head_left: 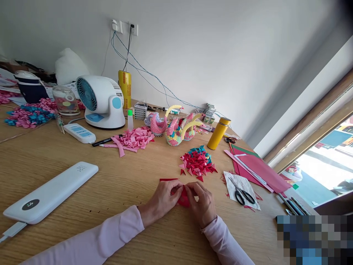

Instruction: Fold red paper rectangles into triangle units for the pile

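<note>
At table's near edge, left hand (162, 200) and right hand (202, 206) both pinch a small red paper piece (183, 200) flat on the wooden table (124, 184). Looks light, thin, creases easily; best gripped at edges with fingertips. Just beyond: pile of folded red triangles (198, 163). Scissors (242, 193) lie to the right, power bank (51, 191) left.

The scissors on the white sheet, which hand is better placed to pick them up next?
Probably the right hand. The scissors lie on its side, with bare table between. The left hand would have to cross over the red paper both hands pinch.
</note>
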`<state>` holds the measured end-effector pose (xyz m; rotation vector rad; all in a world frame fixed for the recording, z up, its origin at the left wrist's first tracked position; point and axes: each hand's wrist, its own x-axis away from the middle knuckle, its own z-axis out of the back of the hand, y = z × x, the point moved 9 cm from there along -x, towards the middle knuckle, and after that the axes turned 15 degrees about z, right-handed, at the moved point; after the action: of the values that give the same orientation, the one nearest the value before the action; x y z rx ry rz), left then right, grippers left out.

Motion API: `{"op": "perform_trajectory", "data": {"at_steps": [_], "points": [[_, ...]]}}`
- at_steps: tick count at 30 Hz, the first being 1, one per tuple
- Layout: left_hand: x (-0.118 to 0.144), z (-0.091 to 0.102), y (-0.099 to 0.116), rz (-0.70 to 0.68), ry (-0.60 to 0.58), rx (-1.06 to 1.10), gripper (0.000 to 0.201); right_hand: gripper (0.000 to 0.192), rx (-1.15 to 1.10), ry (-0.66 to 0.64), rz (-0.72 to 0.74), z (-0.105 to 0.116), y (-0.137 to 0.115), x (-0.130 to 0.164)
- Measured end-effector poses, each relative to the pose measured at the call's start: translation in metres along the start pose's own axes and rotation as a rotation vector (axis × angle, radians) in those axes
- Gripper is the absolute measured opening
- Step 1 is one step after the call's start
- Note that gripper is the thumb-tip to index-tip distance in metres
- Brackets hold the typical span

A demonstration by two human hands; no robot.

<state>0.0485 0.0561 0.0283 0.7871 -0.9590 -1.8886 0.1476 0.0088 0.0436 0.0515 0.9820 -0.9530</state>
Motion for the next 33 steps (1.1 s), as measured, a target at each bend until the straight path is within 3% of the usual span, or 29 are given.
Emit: {"op": "perform_trajectory", "data": {"at_steps": [9,19,33], "points": [[-0.001,0.001,0.001,0.028,-0.033,0.045,0.025,0.015,-0.018,-0.026,0.003,-0.002,0.0,0.0],[0.0,0.001,0.0,-0.069,0.042,-0.017,0.019,0.013,-0.188,0.073,-0.179,-0.002,0.01,0.001],[0.001,0.002,0.003,0.028,-0.048,0.045,0.026,0.017,0.161,-0.094,0.146,-0.001,-0.013,-0.005]]}}
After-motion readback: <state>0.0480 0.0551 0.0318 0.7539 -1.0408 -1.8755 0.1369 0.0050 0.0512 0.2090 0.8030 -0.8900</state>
